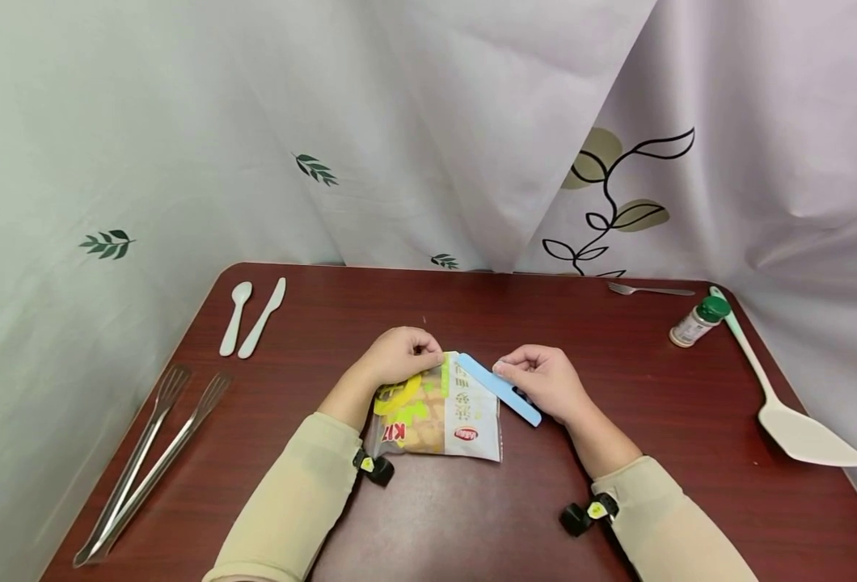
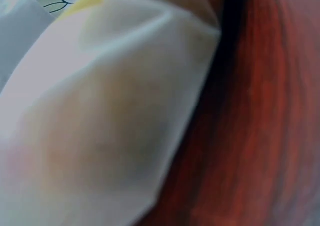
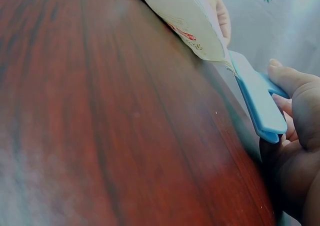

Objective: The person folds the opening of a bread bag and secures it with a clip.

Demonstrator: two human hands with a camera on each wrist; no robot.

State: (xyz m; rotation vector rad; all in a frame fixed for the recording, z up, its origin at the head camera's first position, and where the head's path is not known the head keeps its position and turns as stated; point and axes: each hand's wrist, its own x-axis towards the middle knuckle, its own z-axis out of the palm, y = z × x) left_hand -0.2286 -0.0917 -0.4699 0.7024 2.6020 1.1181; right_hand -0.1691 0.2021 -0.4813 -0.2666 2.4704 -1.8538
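A plastic food bag (image 1: 468,404) with yellow, green and white print lies near the middle of the table. My left hand (image 1: 399,357) pinches its far edge between thumb and fingers. My right hand (image 1: 548,384) holds a light blue bag clip (image 1: 501,390) by its lever. The clip slants over the bag's far right corner. In the right wrist view, one end of the clip (image 3: 257,98) meets the bag's corner (image 3: 200,41); whether it clamps the bag I cannot tell. The blurred bag (image 2: 100,116) fills much of the left wrist view and hides the left fingers.
Metal tongs (image 1: 148,461) lie at left, with a white spoon (image 1: 234,319) and a white knife (image 1: 263,319) beyond them. At right are a fork (image 1: 650,290), a green-capped seasoning bottle (image 1: 698,323) and a long-handled spatula (image 1: 800,432). A curtain (image 1: 414,129) hangs behind the table.
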